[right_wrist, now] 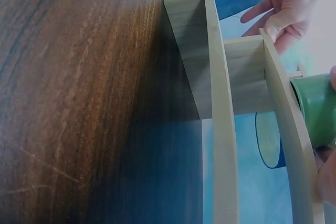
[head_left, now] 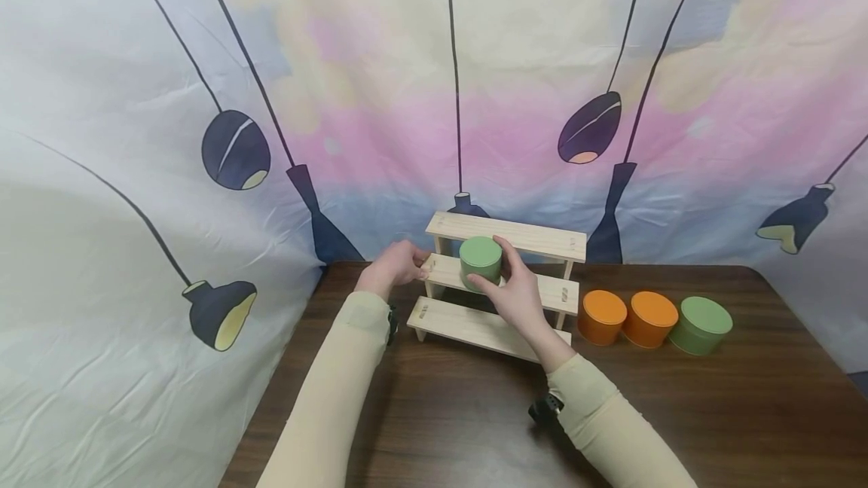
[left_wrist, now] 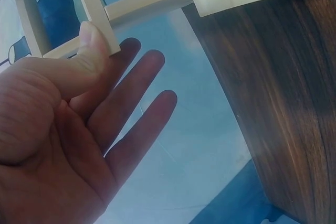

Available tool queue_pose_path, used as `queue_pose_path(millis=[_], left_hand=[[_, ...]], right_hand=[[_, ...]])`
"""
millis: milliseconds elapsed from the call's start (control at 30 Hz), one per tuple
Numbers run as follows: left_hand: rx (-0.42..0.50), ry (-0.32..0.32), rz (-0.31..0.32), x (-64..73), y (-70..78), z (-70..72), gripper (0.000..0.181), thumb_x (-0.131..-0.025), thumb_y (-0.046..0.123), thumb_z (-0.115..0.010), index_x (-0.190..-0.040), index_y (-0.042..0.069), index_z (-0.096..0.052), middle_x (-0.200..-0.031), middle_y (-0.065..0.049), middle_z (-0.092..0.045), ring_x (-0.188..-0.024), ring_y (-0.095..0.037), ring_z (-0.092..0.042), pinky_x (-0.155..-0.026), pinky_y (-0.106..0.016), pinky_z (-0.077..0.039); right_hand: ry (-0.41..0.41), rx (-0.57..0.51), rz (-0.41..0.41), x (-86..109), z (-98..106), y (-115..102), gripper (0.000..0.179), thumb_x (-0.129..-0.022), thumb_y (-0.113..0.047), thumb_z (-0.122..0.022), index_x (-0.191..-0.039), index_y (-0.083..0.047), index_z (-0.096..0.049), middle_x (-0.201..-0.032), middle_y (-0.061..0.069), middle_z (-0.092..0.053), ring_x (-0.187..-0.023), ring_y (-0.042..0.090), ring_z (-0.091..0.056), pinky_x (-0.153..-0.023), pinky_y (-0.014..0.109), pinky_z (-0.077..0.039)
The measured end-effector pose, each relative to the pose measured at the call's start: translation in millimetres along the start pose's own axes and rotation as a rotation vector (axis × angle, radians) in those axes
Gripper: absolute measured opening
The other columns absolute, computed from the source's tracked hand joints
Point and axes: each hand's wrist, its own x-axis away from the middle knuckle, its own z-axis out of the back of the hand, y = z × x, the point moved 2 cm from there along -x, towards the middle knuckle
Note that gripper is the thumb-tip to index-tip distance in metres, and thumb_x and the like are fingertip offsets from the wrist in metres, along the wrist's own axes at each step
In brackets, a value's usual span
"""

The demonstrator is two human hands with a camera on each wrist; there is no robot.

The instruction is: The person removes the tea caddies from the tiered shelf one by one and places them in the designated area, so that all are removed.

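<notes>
On the middle step: green tin [head_left: 481, 261], upright, lid uppermost, standing at the left half of the step of the wooden stepped rack [head_left: 498, 296].
Right hand: right hand [head_left: 515, 292] grips the green tin from the front and right side, fingers and thumb curled round its wall; the right wrist view shows the tin's green side [right_wrist: 316, 109] against the edge of the middle step.
Left hand: left hand [head_left: 395, 263] rests at the left end of the rack, level with the middle step; the left wrist view shows the thumb [left_wrist: 90, 40] pressed on a wooden upright while the remaining fingers [left_wrist: 139, 80] lie straight and spread, enclosing nothing.
Rack: three steps, pale unfinished wood, standing on the dark wooden desk [head_left: 746, 413] near its far edge; top and bottom steps carry nothing visible.
Right of rack: two orange tins [head_left: 627, 317], side by side and touching or nearly so, the nearer one just beside the rack's right end.
Further right: second green tin [head_left: 701, 324], tilted slightly, just beside the orange pair.
Sleeves: both forearms in beige sleeves [head_left: 339, 390]; a dark strap shows at each wrist.
Backdrop: printed cloth [head_left: 339, 96] with hanging lamp shapes on pastel bands, behind and left of the desk.
</notes>
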Motion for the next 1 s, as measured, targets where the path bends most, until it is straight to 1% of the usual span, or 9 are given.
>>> queue_pose_path(millis=[67,167,267,400,500,667,833,1000], left_hand=[[0.002,-0.002,0.001,0.3,-0.2,0.4,0.056,-0.101,0.018,-0.077,-0.154,0.011,-0.06,-0.142,-0.016,-0.068,-0.134,-0.037,-0.06,-0.108,-0.047,-0.053],[0.014,-0.004,0.001,0.5,-0.7,0.6,0.056,-0.101,0.017,-0.077,-0.154,0.01,-0.06,-0.142,-0.016,-0.068,-0.135,-0.037,-0.06,-0.11,-0.049,-0.052],[0.016,-0.001,-0.002,0.0,-1.1,0.5,0.056,-0.101,0.017,-0.077,-0.153,0.01,-0.06,-0.142,-0.016,-0.068,-0.135,-0.037,-0.06,-0.109,-0.048,-0.052],[0.013,-0.003,0.0,-0.3,-1.5,0.0,0.055,-0.101,0.017,-0.077,-0.153,0.011,-0.061,-0.144,-0.016,-0.066,-0.134,-0.037,-0.06,-0.104,-0.044,-0.054],[0.021,-0.007,0.003,-0.1,-1.4,-0.1,0.054,-0.101,0.017,-0.077,-0.153,0.011,-0.061,-0.145,-0.015,-0.066,-0.134,-0.036,-0.06,-0.102,-0.044,-0.054],[0.041,-0.015,0.006,-0.5,-1.3,-1.1,0.056,-0.101,0.016,-0.076,-0.154,0.01,-0.059,-0.142,-0.016,-0.068,-0.134,-0.036,-0.06,-0.107,-0.048,-0.053],[0.046,-0.009,0.011,-0.9,-2.1,-1.6,0.058,-0.101,0.017,-0.076,-0.156,0.011,-0.057,-0.144,-0.017,-0.066,-0.136,-0.037,-0.059,-0.109,-0.048,-0.052],[0.037,-0.002,0.005,-0.8,-2.6,-1.5,0.057,-0.101,0.016,-0.076,-0.155,0.012,-0.058,-0.145,-0.016,-0.066,-0.137,-0.036,-0.058,-0.111,-0.048,-0.051]], right_hand=[[0.001,-0.003,0.0,0.3,0.3,0.5,0.09,-0.091,-0.026,-0.089,-0.165,-0.016,-0.04,-0.148,0.02,-0.059,-0.14,0.034,-0.058,-0.117,0.044,-0.046],[0.002,-0.014,0.002,1.1,0.7,0.5,0.09,-0.091,-0.025,-0.09,-0.165,-0.016,-0.04,-0.148,0.02,-0.059,-0.14,0.034,-0.058,-0.117,0.042,-0.046],[0.0,-0.018,0.004,2.3,1.4,0.5,0.09,-0.091,-0.024,-0.09,-0.165,-0.016,-0.04,-0.149,0.02,-0.059,-0.14,0.034,-0.058,-0.117,0.042,-0.047],[-0.01,-0.025,0.006,4.6,2.4,0.9,0.09,-0.091,-0.024,-0.09,-0.165,-0.017,-0.041,-0.151,0.019,-0.058,-0.142,0.032,-0.056,-0.117,0.041,-0.047],[-0.018,-0.042,0.008,7.0,3.9,0.5,0.089,-0.09,-0.023,-0.091,-0.164,-0.018,-0.042,-0.152,0.018,-0.058,-0.143,0.032,-0.055,-0.116,0.042,-0.047],[-0.03,-0.065,0.0,11.6,7.4,2.5,0.089,-0.09,-0.025,-0.091,-0.164,-0.02,-0.043,-0.153,0.016,-0.057,-0.144,0.032,-0.054,-0.117,0.042,-0.046],[-0.038,-0.082,-0.029,16.1,12.8,3.1,0.089,-0.09,-0.027,-0.091,-0.164,-0.024,-0.042,-0.154,0.014,-0.057,-0.145,0.031,-0.054,-0.117,0.04,-0.046],[-0.034,-0.09,-0.045,21.0,22.6,2.5,0.089,-0.09,-0.027,-0.091,-0.164,-0.024,-0.043,-0.155,0.014,-0.056,-0.146,0.031,-0.053,-0.117,0.039,-0.045]])
